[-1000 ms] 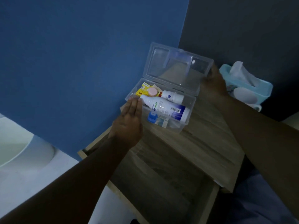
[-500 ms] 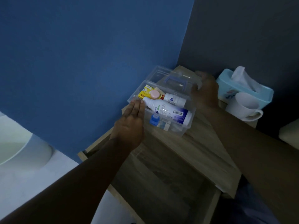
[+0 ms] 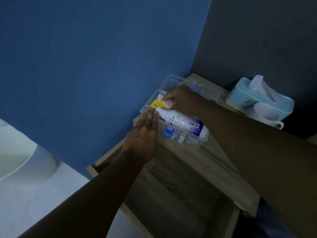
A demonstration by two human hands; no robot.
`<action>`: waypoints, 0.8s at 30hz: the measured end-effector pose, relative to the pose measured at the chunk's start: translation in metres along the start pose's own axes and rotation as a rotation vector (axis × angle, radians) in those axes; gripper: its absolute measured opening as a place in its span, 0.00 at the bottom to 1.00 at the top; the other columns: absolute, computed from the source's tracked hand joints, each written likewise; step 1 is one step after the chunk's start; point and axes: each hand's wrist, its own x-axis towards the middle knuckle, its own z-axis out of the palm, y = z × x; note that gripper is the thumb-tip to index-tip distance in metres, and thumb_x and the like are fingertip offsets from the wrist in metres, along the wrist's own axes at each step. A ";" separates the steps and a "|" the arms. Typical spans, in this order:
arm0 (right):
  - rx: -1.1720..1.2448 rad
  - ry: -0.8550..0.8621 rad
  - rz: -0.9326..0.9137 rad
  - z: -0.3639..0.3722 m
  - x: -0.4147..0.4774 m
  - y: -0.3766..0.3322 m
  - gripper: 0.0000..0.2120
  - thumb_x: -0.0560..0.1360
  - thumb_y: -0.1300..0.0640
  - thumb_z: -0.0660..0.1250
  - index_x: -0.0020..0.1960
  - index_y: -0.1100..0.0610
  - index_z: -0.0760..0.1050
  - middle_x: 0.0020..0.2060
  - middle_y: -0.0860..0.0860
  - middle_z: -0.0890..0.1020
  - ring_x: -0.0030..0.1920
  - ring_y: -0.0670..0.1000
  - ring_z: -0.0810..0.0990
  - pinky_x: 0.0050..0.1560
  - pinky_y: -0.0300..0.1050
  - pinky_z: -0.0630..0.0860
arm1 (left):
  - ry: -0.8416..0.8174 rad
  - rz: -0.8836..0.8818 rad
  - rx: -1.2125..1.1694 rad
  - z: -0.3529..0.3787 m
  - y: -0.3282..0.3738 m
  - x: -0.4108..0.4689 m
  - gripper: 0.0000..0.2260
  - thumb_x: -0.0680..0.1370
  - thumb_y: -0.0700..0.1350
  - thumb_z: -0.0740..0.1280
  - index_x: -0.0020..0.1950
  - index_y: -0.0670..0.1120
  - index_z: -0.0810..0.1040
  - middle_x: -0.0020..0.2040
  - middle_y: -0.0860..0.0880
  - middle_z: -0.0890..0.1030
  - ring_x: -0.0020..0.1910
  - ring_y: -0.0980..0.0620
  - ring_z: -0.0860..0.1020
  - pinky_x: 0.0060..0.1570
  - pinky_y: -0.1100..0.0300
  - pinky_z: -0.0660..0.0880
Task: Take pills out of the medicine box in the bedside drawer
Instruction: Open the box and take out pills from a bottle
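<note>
Medicine box (image 3: 197, 143) open on bedside table (image 3: 214, 165), beside blue wall, drawer (image 3: 180, 194) open below. Left hand (image 3: 142, 140) flat, unclenched against box's near-left edge. Right hand (image 3: 181, 98) pinching pink-capped bottle (image 3: 167, 104) inside.

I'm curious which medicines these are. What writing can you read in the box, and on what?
"500": upside down on the yellow packet.
White bottle: green and blue lettering and a barcode, too blurred to read.
Tissue box: blue print, partly hidden by the mug, unreadable.
</note>
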 end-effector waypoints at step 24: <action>0.214 0.365 -0.153 -0.111 -0.169 -0.058 0.12 0.73 0.61 0.72 0.57 0.60 0.82 0.50 0.53 0.84 0.46 0.49 0.83 0.51 0.40 0.78 | 0.138 -0.381 -1.680 -0.115 0.108 -0.012 0.14 0.83 0.42 0.60 0.59 0.33 0.79 0.52 0.34 0.83 0.47 0.43 0.83 0.53 0.53 0.81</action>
